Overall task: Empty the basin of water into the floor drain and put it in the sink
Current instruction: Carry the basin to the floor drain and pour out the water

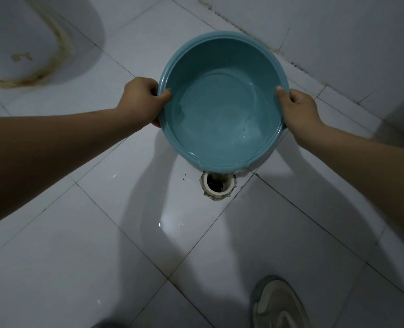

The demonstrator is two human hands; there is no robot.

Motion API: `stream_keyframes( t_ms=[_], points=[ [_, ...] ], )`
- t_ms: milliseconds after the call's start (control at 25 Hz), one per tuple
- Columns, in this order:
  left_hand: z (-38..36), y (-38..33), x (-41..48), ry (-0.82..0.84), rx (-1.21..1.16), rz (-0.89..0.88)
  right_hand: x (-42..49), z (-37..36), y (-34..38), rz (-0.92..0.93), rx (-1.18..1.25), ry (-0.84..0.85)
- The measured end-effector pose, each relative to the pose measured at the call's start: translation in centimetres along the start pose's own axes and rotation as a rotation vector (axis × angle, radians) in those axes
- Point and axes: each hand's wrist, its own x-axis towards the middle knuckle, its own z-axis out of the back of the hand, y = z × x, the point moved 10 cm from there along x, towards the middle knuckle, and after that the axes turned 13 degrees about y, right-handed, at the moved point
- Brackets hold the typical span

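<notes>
The pouring step is in hand: the teal basin [222, 100] is tipped toward the person, and water [217, 129] pools at its near lip, right above the floor drain [218, 184]. Left hand [140, 100] and right hand [299, 110] clamp opposite rims, thumbs inside, fingers [156, 123] curled beneath. The basin hangs between them. Next, I judge, a steeper tilt over the drain.
</notes>
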Motion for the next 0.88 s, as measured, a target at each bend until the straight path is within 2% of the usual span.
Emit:
stream_keyframes(
  t_ms=[880],
  points=[
    [-0.10,0.07,0.01,0.007,0.020,0.007,-0.23,0.23,0.55,0.022,-0.011,-0.010]
  ],
)
